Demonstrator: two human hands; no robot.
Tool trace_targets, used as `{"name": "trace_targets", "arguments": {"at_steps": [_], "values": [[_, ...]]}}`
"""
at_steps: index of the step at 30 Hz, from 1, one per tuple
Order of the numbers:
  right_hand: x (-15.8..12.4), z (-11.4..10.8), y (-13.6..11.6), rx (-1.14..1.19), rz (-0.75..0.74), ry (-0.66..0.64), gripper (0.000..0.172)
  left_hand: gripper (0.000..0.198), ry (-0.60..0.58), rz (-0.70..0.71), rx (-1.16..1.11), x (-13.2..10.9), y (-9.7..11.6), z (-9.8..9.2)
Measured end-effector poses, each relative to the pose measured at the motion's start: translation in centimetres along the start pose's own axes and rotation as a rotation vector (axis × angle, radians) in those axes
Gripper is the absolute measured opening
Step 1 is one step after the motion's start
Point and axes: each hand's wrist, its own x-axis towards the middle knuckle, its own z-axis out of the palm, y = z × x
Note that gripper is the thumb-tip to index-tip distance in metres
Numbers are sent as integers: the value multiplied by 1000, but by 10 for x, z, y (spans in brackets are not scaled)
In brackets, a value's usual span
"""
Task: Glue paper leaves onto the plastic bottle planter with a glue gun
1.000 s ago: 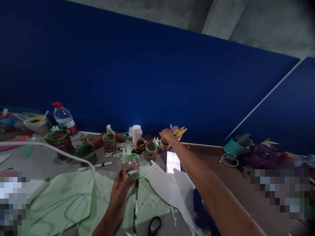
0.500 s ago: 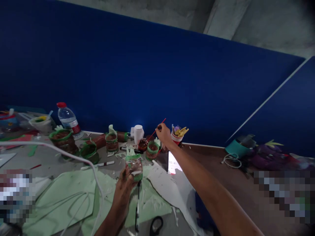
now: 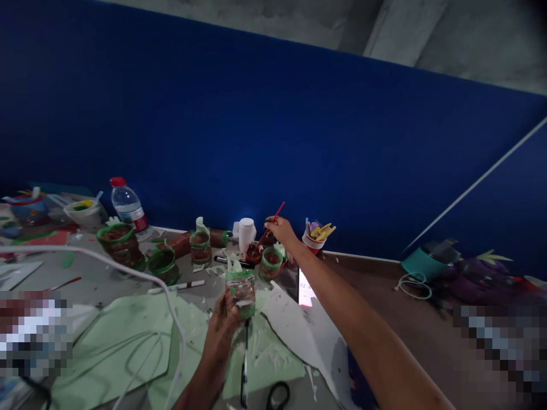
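My left hand (image 3: 225, 319) is closed around a small cup (image 3: 241, 287) painted brown and green, with pale green paper strips standing up at its rim. In my right hand (image 3: 280, 228) a thin red paintbrush (image 3: 277, 213) is pinched, slanting down to the left. Its lower end is in a small pot of brown paint (image 3: 253, 250). Beside that pot stand a white bottle (image 3: 246, 233) and another green-rimmed cup (image 3: 270, 263). A black pen (image 3: 244, 370) lies below the cup I hold.
More painted cups (image 3: 119, 245) and a red-capped water bottle (image 3: 128, 208) stand at the left. Pale green paper (image 3: 115, 347) and scissors (image 3: 277, 394) lie in front. A lit phone (image 3: 305, 289) is under my right arm. A white cable (image 3: 128, 272) crosses the left side.
The red brush has turned more upright and its tip sits lower in the brown paint pot. My left hand keeps hold of the cup. The whole view has shifted slightly.
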Motion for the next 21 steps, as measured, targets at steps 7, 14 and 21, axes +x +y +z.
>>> {"name": "trace_targets", "arguments": {"at_steps": [7,14,21], "values": [[2,-22,-9,96,93,-127,25,62,5,24,-9,-2,0,4],[-54,-82,-38,388,-152,103,23,65,-19,-3,-14,-3,6,5],[-169,-101,-24,859,-194,145,22,71,-33,-33,-42,-4,-5,3]]}}
